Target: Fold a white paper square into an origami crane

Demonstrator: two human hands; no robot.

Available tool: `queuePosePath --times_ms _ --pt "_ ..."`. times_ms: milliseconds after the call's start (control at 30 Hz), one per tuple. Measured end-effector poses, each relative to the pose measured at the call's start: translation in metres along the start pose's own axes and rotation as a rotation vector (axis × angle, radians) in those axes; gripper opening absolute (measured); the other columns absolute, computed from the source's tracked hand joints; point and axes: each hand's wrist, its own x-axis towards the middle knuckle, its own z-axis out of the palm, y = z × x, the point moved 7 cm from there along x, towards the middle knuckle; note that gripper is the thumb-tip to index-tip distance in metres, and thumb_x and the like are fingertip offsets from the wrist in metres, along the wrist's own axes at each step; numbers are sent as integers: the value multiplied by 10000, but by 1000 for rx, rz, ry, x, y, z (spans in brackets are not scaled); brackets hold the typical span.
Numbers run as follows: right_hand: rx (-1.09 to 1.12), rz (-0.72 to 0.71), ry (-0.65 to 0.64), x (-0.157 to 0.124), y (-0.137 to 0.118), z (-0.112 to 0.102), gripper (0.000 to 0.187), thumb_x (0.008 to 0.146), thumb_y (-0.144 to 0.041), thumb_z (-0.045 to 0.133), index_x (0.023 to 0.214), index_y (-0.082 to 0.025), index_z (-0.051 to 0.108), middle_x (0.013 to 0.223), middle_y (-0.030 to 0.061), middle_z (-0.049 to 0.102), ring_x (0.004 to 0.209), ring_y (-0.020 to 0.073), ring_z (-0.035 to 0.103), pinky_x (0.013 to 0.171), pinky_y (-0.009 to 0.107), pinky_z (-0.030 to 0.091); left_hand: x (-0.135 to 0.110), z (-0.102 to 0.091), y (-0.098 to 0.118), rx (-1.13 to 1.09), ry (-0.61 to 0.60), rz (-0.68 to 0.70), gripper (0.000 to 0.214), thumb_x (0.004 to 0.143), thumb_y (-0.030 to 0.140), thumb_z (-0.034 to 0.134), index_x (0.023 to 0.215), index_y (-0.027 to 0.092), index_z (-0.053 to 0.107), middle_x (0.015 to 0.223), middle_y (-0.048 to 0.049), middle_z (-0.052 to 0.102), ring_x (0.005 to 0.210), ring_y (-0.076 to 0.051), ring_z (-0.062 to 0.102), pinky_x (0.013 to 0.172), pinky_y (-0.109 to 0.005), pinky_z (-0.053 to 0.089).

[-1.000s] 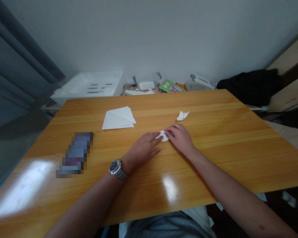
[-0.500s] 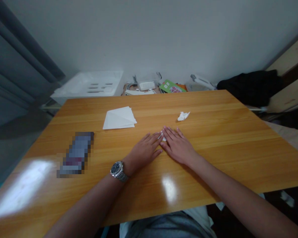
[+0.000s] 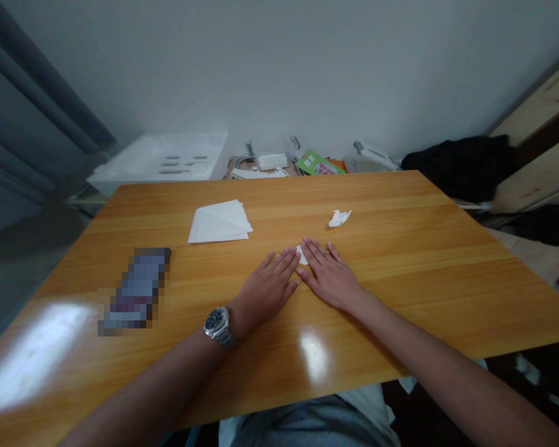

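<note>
My left hand (image 3: pixel 266 285) and my right hand (image 3: pixel 328 276) lie flat side by side on the wooden table (image 3: pixel 423 261), fingers stretched out. Between and under their fingertips shows a corner of a small folded white paper (image 3: pixel 302 254), mostly hidden by the right hand. A silver wristwatch (image 3: pixel 218 324) is on my left wrist. A small folded white paper figure (image 3: pixel 339 218) lies a little beyond my right hand. A stack of white paper sheets (image 3: pixel 220 221) lies farther left.
A blurred dark flat object (image 3: pixel 135 290) lies on the table's left part. Behind the table stand a white tray-like box (image 3: pixel 161 160), cables, a green packet (image 3: pixel 317 164) and dark cloth (image 3: pixel 456 164). A grey curtain hangs at left.
My right hand has gone from curled over the small paper to lying flat on it, covering most of it. The left hand has flattened beside it. The view shifted slightly.
</note>
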Motion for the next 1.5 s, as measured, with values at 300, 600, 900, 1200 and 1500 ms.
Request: queuePosePath --times_ms 300,600,900,1200,1500 --pt "-19 85 26 -19 27 -3 701 1062 -565 246 1645 -177 211 1674 120 269 1559 255 255 1276 542 132 -1 0 -3 -38 45 -20 565 1082 387 358 1580 120 340 1632 -152 359 1522 -254 346 1267 -470 259" --pt "-33 126 5 -26 35 -3 709 1058 -553 251 1645 -158 204 1683 108 239 1563 255 240 1271 533 180 -10 -7 -13 -52 36 -31 573 1078 398 361 1579 121 350 1630 -154 362 1526 -253 339 1270 -472 265" --pt "-9 117 51 -26 35 -5 677 1067 -530 246 1650 -188 199 1674 107 273 1553 268 273 1261 545 203 -45 -14 -51 -4 32 -155 631 1054 458 415 1606 171 310 1649 -137 328 1528 -270 331 1271 -505 255" --pt "27 -129 71 -4 -24 -29 701 1064 -526 272 1653 -158 174 1704 85 173 1584 225 157 1295 456 145 -35 -12 -30 -43 25 -111 575 1083 423 349 1588 150 331 1647 -133 338 1539 -243 309 1277 -470 241" --pt "52 -91 -42 3 -28 5 736 1059 -559 275 1619 -82 274 1685 135 229 1570 245 214 1291 446 181 -37 -13 -20 -13 3 -77 555 1092 378 332 1575 105 346 1635 -140 349 1534 -231 319 1282 -466 241"
